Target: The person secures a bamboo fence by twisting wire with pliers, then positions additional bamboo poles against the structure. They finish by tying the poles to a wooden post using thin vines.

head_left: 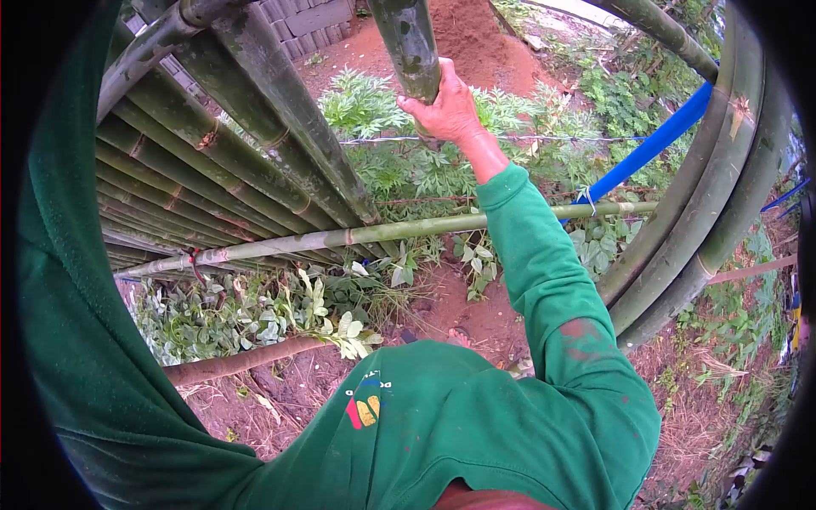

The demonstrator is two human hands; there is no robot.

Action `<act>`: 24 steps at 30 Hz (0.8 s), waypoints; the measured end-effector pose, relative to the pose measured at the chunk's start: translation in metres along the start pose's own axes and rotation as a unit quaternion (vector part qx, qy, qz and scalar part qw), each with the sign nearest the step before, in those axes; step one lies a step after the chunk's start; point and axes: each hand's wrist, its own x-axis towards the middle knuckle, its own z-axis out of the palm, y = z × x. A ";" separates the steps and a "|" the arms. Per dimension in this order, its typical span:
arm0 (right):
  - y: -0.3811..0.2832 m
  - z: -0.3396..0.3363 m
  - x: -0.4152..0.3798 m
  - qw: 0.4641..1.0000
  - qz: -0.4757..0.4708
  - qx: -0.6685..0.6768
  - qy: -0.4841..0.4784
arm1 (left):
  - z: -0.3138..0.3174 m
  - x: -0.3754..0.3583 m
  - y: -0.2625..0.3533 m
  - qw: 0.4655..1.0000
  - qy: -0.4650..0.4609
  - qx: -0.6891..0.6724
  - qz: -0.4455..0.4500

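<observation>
My right hand is wrapped round the lower end of a thick green bamboo pole, which stands nearly upright at the top middle. The thumb lies along the near side of the pole. My left sleeve rises along the left edge, and the hand at its end is out of view. Left of the held pole, several bamboo poles stand side by side as a wall. A thinner horizontal bamboo rail crosses in front of my chest, touching the lower part of that wall.
Several more bamboo poles stand at the right, with a blue pipe slanting beside them. Barbed wire runs behind the rail through leafy plants. Farther back are a reddish soil heap and stacked grey blocks.
</observation>
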 end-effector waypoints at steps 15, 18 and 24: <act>0.001 0.051 -0.083 0.988 0.072 -0.024 -0.133 | -0.007 -0.083 -0.043 0.991 -0.049 0.127 -0.016; 0.021 0.091 -0.133 0.981 0.138 -0.020 -0.133 | -0.011 -0.096 -0.048 0.987 -0.063 0.145 -0.016; 0.067 0.129 -0.158 0.962 0.226 -0.002 -0.152 | -0.017 -0.113 -0.060 0.979 -0.091 0.179 -0.022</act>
